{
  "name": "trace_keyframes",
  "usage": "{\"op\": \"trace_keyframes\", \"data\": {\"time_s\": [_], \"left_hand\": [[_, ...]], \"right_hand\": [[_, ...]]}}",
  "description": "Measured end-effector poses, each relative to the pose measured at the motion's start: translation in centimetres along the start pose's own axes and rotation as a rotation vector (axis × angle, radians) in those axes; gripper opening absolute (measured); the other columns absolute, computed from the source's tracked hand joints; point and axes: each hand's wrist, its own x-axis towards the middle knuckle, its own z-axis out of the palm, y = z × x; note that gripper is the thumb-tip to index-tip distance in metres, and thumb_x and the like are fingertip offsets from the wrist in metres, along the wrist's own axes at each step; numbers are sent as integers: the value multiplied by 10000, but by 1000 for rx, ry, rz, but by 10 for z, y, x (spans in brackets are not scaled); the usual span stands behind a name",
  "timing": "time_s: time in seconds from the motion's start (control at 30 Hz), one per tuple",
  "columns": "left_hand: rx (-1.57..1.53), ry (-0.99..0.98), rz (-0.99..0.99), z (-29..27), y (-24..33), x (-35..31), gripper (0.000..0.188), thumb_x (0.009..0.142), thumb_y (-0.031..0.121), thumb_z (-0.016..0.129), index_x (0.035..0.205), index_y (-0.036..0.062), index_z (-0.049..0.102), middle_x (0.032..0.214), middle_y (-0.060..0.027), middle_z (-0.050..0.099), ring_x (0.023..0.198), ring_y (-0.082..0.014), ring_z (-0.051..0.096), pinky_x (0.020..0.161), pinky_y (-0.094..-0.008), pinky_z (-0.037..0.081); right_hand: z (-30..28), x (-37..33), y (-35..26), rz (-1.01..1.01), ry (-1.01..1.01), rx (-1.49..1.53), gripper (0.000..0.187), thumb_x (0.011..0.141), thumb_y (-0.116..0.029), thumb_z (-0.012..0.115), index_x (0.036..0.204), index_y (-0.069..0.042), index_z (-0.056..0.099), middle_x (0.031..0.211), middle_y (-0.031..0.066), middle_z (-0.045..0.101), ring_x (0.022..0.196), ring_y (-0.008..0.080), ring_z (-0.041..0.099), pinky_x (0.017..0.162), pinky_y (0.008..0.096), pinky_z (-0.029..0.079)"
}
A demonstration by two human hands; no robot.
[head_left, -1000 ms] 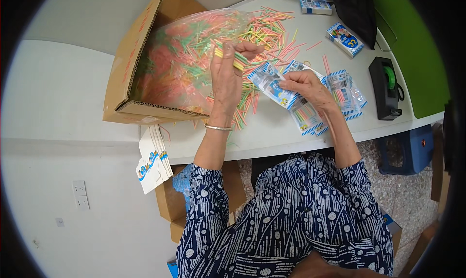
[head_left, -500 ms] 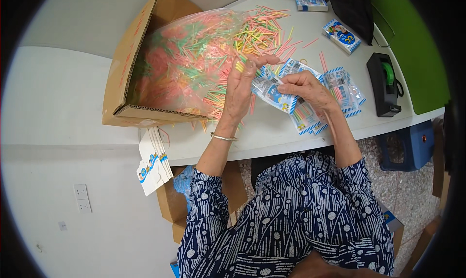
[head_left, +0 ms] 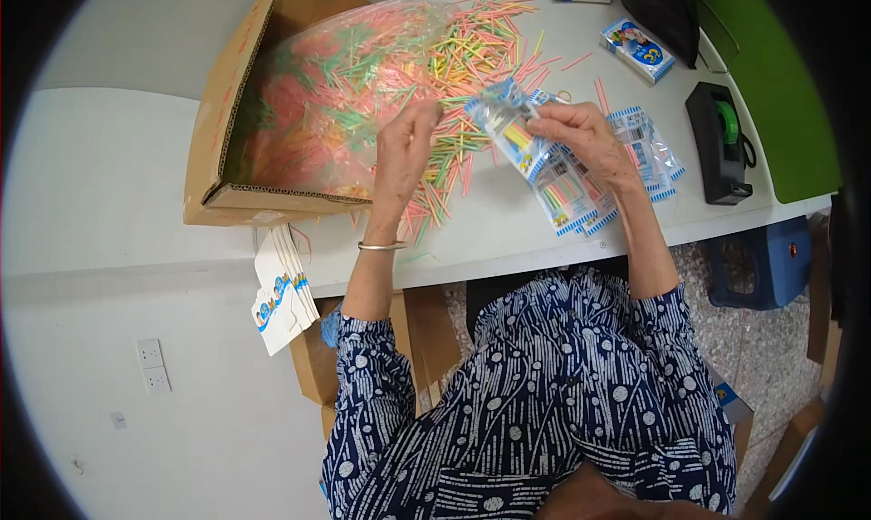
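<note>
My right hand [head_left: 588, 143] pinches the upper edge of a clear packet [head_left: 504, 112] with blue and white print. Yellow sticks [head_left: 517, 137] show inside it. Over the edge of a loose heap of thin pink, green and yellow sticks [head_left: 472, 53] hovers my left hand [head_left: 406, 148]. Its fingers are curled together, and whatever they may hold is hidden. Beneath and beside my right hand, several filled packets [head_left: 560, 193] overlap on the white table [head_left: 494, 225].
A cardboard box [head_left: 218, 112] lies at the left with a clear bag of sticks [head_left: 318, 103] spilling out. To the right are a black tape dispenser [head_left: 717, 148], a small printed box [head_left: 637, 50] and a black cloth [head_left: 658, 12]. White folded cartons [head_left: 283, 289] hang at the front edge.
My left hand has left the packet's mouth, where it held yellow sticks, and moved left to the heap. Yellow sticks now sit in the packet, which my right hand alone holds.
</note>
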Motion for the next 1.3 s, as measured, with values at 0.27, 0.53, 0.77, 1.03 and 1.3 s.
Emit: {"op": "trace_keyframes", "data": {"time_s": [0.27,0.53,0.77,1.03,1.3], "left_hand": [[858,5,266,27,-30,-22,198,774,193,694,821,4,661,829,-133,622,820,-323,560,730,-414,435],[829,103,200,35,-59,-3,158,768,158,656,780,1,658,794,-154,617,786,-328,566,693,-424,438],[301,111,-42,9,-21,11,147,865,134,616,838,-5,657,770,-50,632,707,-140,573,648,-270,456],[-309,207,74,3,46,23,137,916,124,611,864,-2,617,746,7,582,686,-61,515,634,-199,424],[-433,227,120,15,57,29,129,924,133,601,891,9,607,769,-8,601,698,-74,541,667,-211,456]], "right_hand": [[-4,-2,-9,3,116,23,223,847,-194,685,937,7,711,776,-36,596,739,37,497,672,196,370],[-4,1,-4,-2,120,49,217,846,-195,686,922,7,709,782,-36,594,732,39,489,666,200,365],[-7,2,5,-6,101,-5,199,863,-193,663,893,-1,706,763,-41,568,720,33,475,650,202,359],[5,3,6,-10,64,-88,235,864,-191,651,917,34,696,761,-18,575,728,47,484,659,206,374],[6,3,7,-52,17,-198,273,841,-233,660,961,6,715,768,33,645,716,74,551,633,222,416]]}}
